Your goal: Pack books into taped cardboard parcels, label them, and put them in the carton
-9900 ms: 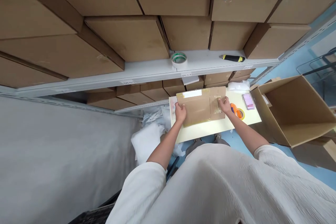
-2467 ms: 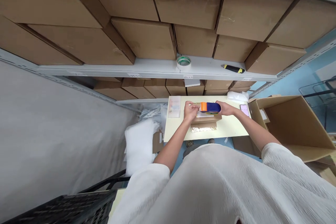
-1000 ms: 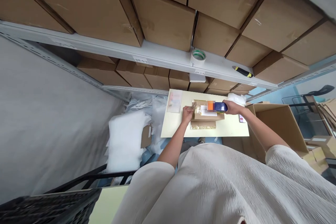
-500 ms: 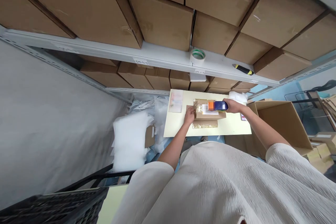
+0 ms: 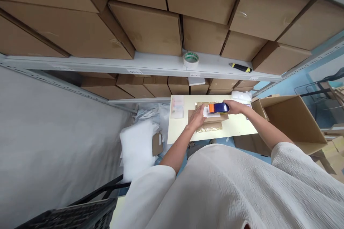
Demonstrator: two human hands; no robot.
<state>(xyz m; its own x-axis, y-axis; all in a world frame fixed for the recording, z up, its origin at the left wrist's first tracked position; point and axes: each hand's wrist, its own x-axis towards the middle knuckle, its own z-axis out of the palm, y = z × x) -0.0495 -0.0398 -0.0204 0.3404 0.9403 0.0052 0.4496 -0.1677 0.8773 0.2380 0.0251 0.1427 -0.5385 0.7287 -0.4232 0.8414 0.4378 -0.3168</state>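
Observation:
A small cardboard box (image 5: pixel 215 118) with a white label (image 5: pixel 206 112) lies on the pale yellow table (image 5: pixel 177 128). My right hand (image 5: pixel 233 107) is closed around a blue and orange tape dispenser (image 5: pixel 220 107), whose orange end is over the label. On the box's left part rests my left hand (image 5: pixel 197 117), fingers stretched out and close to the label's edge. Shiny tape covers the flap (image 5: pixel 209 127) at the box's near side.
Stacked cartons (image 5: pixel 145 25) fill the shelf ahead. A tape roll (image 5: pixel 191 59) and a black and yellow utility knife (image 5: pixel 241 67) lie on its edge. A large open carton (image 5: pixel 292 121) stands right of the table, and white foam sheets (image 5: pixel 137 148) are at the left.
My left hand has moved from the box's left edge onto its top, near the label. The tape dispenser stays over the label in my right hand. The camera view has shifted slightly.

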